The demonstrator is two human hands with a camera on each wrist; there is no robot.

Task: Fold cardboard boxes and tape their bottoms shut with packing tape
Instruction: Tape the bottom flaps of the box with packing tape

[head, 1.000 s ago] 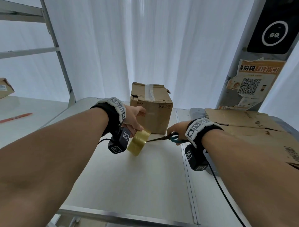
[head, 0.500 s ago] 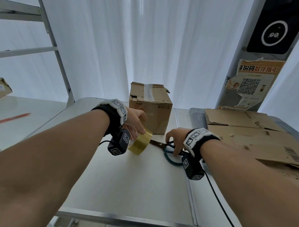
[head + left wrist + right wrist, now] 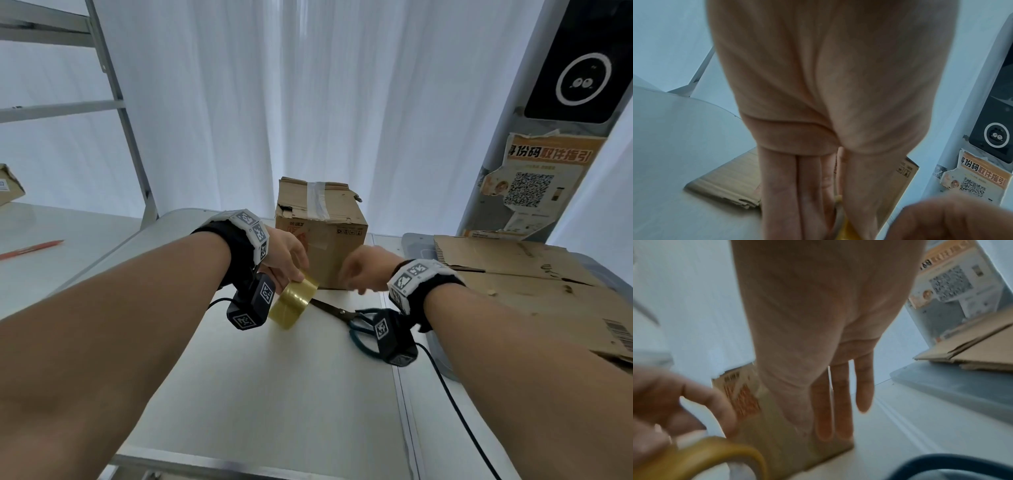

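We see the box (image 3: 320, 236) standing at the far middle of the table (image 3: 291, 394), its top flaps shut under a pale strip of tape; small print and symbols run along the front face, too small for us to read, and an orange marking shows on it in the right wrist view, blurred. Just in front of it our left hand (image 3: 286, 262) holds the yellowish tape roll (image 3: 294, 301), fingers curled round the rim, the roll lifted off the table and tilted; the left wrist view shows only a sliver of yellow past the fingers. Our right hand (image 3: 364, 269) hangs near the box's front right corner with nothing in it, fingers loose and fairly straight in the wrist view, though motion blur smears them. The scissors (image 3: 346, 317) lie on the table beneath that hand, blades pointing toward the roll, teal handles partly hidden by the wrist camera. To the right, flattened cardboard (image 3: 534, 281) rests on a grey bin, with a barcode near the frame edge, cut off. Behind it a pillar carries a torn orange poster (image 3: 537, 185) with a QR code and Chinese characters, its first one clipped. Above hangs a dark panel with a white ring and two eyes. A red pen (image 3: 32, 248) lies far left.
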